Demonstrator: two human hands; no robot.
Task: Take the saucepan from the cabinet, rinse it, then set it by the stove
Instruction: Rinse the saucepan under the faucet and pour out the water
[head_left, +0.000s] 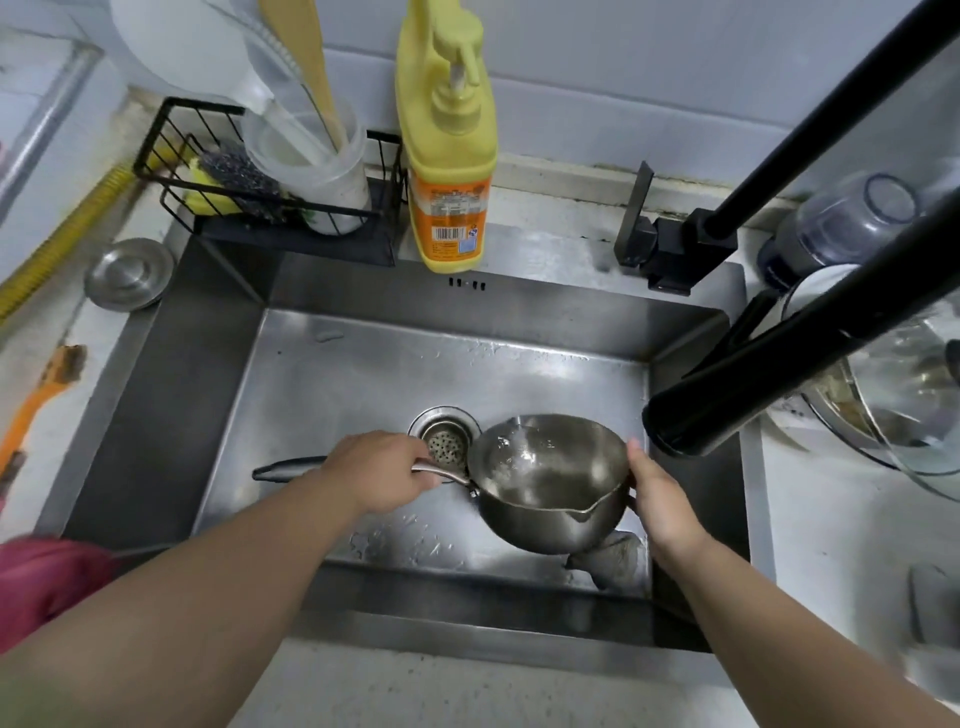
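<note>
A small steel saucepan (545, 483) with a pour spout is held over the steel sink (322, 395), just right of the drain strainer (445, 435). My left hand (382, 470) is closed around its thin metal handle. On the pan's right side, my right hand (657, 499) holds the rim and outer wall. Water stands inside the pan, and a thin stream falls into it from the black faucet spout (691, 421) at the right.
A yellow dish-soap pump bottle (449, 156) stands at the sink's back edge. Beside it is a black wire rack (249, 176) with scourers and a utensil cup. A steel lid (127, 273) lies left; glass bowls (898, 395) sit right. A dark utensil (285, 467) lies in the sink.
</note>
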